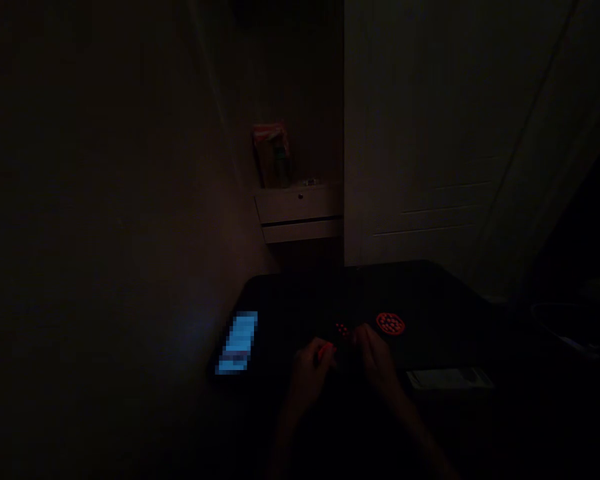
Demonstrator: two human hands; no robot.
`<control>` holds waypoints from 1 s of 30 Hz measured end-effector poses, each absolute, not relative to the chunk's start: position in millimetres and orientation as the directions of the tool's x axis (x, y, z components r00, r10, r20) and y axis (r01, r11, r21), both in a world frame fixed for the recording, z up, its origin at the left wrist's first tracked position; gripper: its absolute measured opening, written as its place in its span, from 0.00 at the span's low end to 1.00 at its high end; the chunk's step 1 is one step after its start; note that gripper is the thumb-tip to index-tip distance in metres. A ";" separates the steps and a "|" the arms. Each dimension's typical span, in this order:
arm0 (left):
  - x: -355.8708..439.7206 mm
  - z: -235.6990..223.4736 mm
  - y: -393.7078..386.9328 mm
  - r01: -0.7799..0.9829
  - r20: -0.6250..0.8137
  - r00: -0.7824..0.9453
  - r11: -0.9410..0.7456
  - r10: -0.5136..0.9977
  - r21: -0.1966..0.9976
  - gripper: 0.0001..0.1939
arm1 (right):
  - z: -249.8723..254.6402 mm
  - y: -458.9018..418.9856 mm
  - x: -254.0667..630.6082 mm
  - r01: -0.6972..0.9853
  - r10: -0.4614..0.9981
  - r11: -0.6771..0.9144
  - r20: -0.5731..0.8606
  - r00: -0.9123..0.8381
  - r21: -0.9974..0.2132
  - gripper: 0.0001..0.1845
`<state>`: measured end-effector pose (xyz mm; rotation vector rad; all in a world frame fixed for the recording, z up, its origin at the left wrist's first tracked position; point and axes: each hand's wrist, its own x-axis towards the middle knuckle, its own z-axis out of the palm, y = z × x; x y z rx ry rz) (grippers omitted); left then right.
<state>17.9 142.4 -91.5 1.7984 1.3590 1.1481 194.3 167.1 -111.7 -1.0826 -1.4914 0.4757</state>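
Note:
In the dim light, my left hand (310,363) is closed, with a small glowing red piece (325,351) between thumb and fingers; its kind is too dark to tell. My right hand (374,353) is pinched together just to the right, and whatever its fingertips hold is lost in shadow. A small cluster of red dots (342,329) shows between and slightly beyond the two hands. Past my right hand lies a round, red-rimmed disc (391,324) filled with red spots. All of this is over a dark tabletop (300,293).
A lit screen (237,342), blurred into blocks, lies at the table's left edge. Near the front right is a flat pale rectangular packet or box (450,379). Behind the table are a drawer unit (300,207) with a red-topped bag (271,153) on it, and a pale panel (420,133).

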 end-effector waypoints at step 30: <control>17.9 -98.4 144.5 0.499 0.334 0.074 -0.325 0.940 0.803 0.16 | -113.3 167.8 188.4 0.342 0.823 0.518 0.566 0.051 -0.784 0.21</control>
